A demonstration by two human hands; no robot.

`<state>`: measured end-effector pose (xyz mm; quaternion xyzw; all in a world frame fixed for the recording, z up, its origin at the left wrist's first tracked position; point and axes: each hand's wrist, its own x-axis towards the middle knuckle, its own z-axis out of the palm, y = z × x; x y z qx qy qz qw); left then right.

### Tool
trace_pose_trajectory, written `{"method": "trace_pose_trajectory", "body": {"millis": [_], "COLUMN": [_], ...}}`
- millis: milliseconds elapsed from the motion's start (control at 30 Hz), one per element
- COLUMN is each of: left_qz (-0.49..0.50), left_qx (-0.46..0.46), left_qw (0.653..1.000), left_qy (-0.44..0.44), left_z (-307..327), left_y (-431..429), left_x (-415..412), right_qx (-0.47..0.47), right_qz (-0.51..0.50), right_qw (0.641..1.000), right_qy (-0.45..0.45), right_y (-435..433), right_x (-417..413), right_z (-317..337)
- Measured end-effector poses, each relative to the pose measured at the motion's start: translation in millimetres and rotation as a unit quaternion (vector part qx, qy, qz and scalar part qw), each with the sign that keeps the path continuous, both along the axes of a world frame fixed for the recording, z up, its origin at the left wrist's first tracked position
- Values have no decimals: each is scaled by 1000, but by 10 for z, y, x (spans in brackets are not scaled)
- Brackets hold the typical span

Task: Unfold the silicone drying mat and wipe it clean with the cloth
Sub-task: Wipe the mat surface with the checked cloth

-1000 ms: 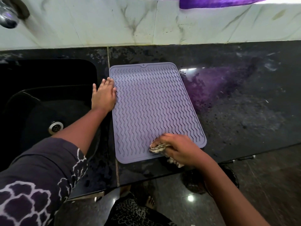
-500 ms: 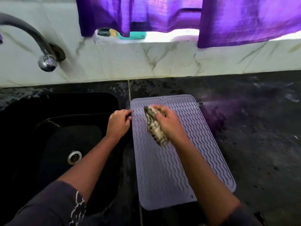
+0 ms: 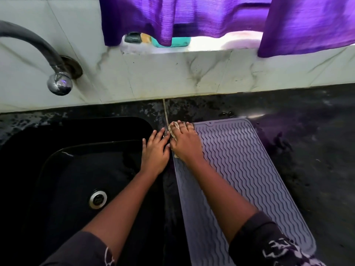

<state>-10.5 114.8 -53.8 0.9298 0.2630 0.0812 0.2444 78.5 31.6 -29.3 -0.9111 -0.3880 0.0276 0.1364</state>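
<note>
1. The silicone drying mat [image 3: 236,169] lies flat on the counter [image 3: 307,150], at three o'clock from the sink [image 3: 76,169].
2. The right hand [image 3: 184,144] presses the cloth [image 3: 172,129] onto the mat's eleven o'clock corner.
3. The left hand [image 3: 155,150] lies flat, fingers spread, pinning the mat's nine o'clock edge; floppy silicone probably slides.

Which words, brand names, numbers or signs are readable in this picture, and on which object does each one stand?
None can be read.
Mat: only a wavy ridge pattern, no text.
Teal container on the window ledge: any label is hidden by the curtain or blurred.
Sleeve: a white decorative print, not letters.
Cloth, tap, drain: no markings visible.
</note>
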Motion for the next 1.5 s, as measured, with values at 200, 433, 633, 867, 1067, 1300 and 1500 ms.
{"method": "trace_pose_trajectory", "body": {"millis": [200, 433, 633, 867, 1067, 1300, 1500], "left_qz": [-33, -78, -98, -121, -118, -143, -156], "left_qx": [77, 176, 198, 197, 184, 227, 231], "left_qw": [996, 979, 970, 968, 972, 957, 954], "left_qy": [40, 66, 103, 98, 87, 111, 113], "left_z": [32, 92, 175, 260, 221, 285, 265], "left_y": [81, 141, 156, 207, 222, 273, 345], "left_x": [-44, -47, -36, -63, -56, -19, -33], "right_qx": [6, -30, -55, 7, -26, -43, -12], "right_qz": [-8, -3, 2, -45, 34, 52, 39], "right_qw": [1000, 1000, 998, 990, 999, 998, 999], "right_qy": [-11, 3, -4, 131, -7, 10, 9], "right_y": [-170, -196, -482, -31, -136, -679, -169], "right_x": [-259, -360, -695, 211, -125, -725, -174], "right_z": [-34, 53, 160, 628, 123, 311, 336]}}
